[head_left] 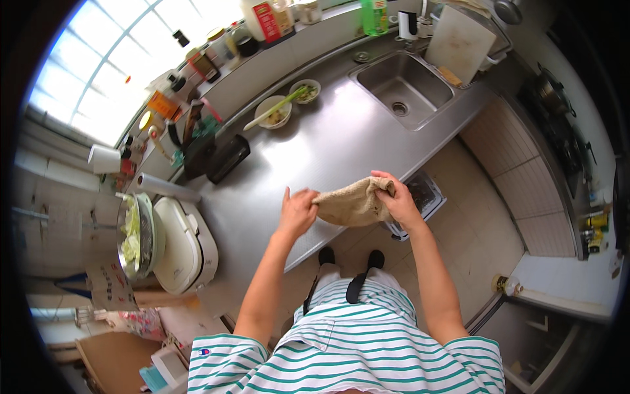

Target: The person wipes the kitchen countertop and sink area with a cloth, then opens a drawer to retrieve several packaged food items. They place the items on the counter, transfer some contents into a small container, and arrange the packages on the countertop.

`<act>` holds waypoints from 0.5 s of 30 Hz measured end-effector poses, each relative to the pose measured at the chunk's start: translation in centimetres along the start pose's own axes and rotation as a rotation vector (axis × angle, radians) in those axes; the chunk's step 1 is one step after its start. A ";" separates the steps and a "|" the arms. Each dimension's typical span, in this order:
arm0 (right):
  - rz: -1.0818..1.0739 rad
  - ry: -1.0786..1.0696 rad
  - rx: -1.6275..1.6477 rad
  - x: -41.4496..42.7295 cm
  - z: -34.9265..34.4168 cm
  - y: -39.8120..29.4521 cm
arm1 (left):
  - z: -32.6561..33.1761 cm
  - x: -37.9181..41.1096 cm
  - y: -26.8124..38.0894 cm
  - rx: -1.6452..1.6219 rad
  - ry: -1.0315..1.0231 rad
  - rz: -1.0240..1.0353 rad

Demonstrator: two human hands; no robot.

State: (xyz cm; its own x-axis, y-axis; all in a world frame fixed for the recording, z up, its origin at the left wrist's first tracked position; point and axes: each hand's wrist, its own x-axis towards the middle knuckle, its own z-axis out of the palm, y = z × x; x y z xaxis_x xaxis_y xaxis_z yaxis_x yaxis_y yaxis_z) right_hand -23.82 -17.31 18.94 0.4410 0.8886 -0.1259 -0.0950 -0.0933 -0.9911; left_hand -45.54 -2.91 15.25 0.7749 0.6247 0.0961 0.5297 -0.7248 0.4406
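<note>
A beige cloth (352, 203) with a few dark stains is stretched between my two hands, over the front edge of the steel counter (315, 162). My left hand (298, 212) pinches its left end. At the other end, my right hand (399, 203) grips the gathered, folded edge between thumb and fingers. Below the right hand, partly covered by the cloth and hand, stands a bin (425, 194) on the floor.
Left on the counter are a white rice cooker (179, 246), a bowl of chopped leaves (132, 236) and a knife block (229, 158). Two small bowls (306, 92) stand at the back, a scallion stalk (275, 108) across them. The sink (401, 86) is at right, with a cutting board (460, 44) beside it.
</note>
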 end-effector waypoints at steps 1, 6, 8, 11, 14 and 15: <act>0.021 -0.031 0.002 0.4 0.6 0.1 | -0.3 -0.2 -1.0 0.006 0.162 0.053; 0.000 -0.175 -0.229 4.4 3.9 1.1 | -5.3 -1.7 -4.5 -0.115 0.203 -0.275; -0.044 -0.169 -0.282 6.0 5.5 0.6 | -7.2 -2.6 -6.4 0.173 0.410 -0.006; -0.508 -0.155 -0.417 7.2 7.3 1.0 | -8.7 -4.8 -7.4 0.403 0.535 0.166; -0.484 -0.222 -0.705 6.7 7.0 4.2 | -6.2 -9.0 -8.4 0.389 0.372 0.213; -0.451 -0.228 -0.815 6.3 6.5 6.4 | -4.7 -10.5 -8.4 0.295 0.252 0.221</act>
State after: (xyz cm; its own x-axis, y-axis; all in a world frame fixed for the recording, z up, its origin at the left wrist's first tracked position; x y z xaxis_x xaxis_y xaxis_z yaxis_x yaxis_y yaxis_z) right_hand -27.42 -9.35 12.08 0.0919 0.9753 0.2011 0.7295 0.0716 -0.6803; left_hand -59.72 -2.04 14.77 0.7920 0.4699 0.3897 0.4642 -0.8782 0.1153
